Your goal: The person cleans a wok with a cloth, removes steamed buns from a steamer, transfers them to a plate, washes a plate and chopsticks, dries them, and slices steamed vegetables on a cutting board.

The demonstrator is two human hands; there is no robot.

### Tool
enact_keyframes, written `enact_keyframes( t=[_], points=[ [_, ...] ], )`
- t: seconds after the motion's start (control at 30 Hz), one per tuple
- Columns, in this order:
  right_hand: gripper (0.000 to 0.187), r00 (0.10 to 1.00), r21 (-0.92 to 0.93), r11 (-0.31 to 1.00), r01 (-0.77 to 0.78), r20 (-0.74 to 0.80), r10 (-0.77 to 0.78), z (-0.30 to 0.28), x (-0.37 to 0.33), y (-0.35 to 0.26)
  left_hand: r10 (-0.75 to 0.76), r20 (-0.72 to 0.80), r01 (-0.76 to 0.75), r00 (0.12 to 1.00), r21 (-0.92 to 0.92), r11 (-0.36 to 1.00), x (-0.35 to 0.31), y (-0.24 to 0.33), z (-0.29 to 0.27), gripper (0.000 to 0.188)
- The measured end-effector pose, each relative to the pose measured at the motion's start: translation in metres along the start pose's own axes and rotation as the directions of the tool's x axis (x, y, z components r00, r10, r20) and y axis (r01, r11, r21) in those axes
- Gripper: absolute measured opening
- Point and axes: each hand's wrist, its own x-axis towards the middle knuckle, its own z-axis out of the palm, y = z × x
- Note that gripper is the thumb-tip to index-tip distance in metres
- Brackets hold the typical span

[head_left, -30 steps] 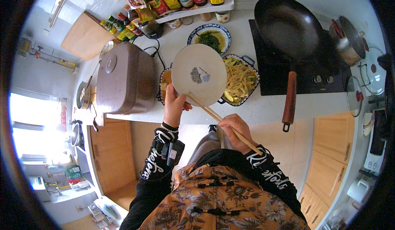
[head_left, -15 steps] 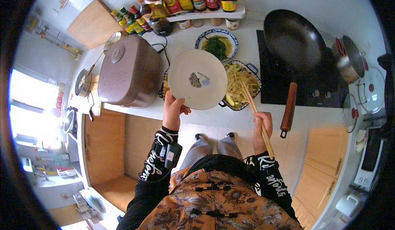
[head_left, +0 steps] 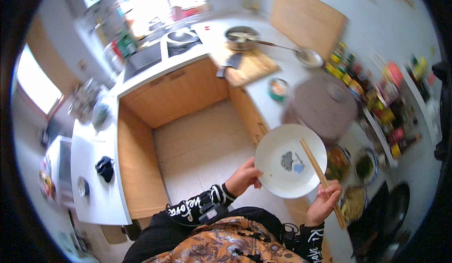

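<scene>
My left hand (head_left: 243,177) grips the left rim of a white plate (head_left: 282,183), its thumb on the upper face. The plate is held up above the counter's edge and bears a grey flower and a blue motif. Closed around a pair of wooden chopsticks (head_left: 314,164) is my right hand (head_left: 325,204), at the plate's lower right. The chopstick tips overlap the plate in this view; I cannot tell if they touch it. Just right of the plate are a dish of shredded food (head_left: 354,202), a dish of dark greens (head_left: 364,166) and a dish of mixed food (head_left: 336,164).
A brown rice cooker (head_left: 320,107) stands beyond the plate, a small green bowl (head_left: 278,89) beside it. Farther back, a cutting board (head_left: 256,70) carries a cleaver (head_left: 233,61) and a pot (head_left: 241,37). A wok (head_left: 399,204) is at lower right, a sink (head_left: 143,60) at far left.
The view has swung left, bringing the sink and cutting board into sight. The same plate and chopsticks are still in my hands, and the chopsticks now overlap the plate instead of the shredded food.
</scene>
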Motion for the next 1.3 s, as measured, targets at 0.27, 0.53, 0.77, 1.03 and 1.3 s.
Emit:
enact_keyframes(
  t=[0.27, 0.53, 0.77, 1.03, 1.3],
  points=[
    [0.038, 0.901, 0.038, 0.993, -0.116, 0.425, 0.089, 0.266, 0.0, 0.06, 0.202, -0.386, -0.298, 0.9, -0.207, 0.932, -0.096, 0.101, -0.202, 0.037],
    [0.049, 0.578, 0.013, 0.868, -0.496, 0.752, 0.319, 0.496, 0.015, 0.14, 0.323, -0.706, -0.647, 0.631, -0.249, 0.72, -0.106, 0.195, -0.358, 0.03],
    [0.032, 0.398, 0.057, 0.798, -0.599, 0.887, 0.235, 0.707, 0.099, 0.232, 0.339, -0.779, -0.747, 0.527, -0.235, 0.622, -0.039, 0.323, -0.477, 0.043],
    [0.035, 0.391, -0.055, 0.84, -0.539, 0.867, 0.308, 0.943, 0.19, 0.318, 0.311, -0.795, -0.786, 0.52, -0.303, 0.538, 0.035, 0.468, -0.595, 0.05],
    [0.036, 0.531, -0.215, 0.85, -0.481, 0.7, 0.478, 1.085, 0.256, 0.404, 0.271, -0.738, -0.714, 0.618, -0.383, 0.586, 0.097, 0.559, -0.723, 0.053]
  ],
)
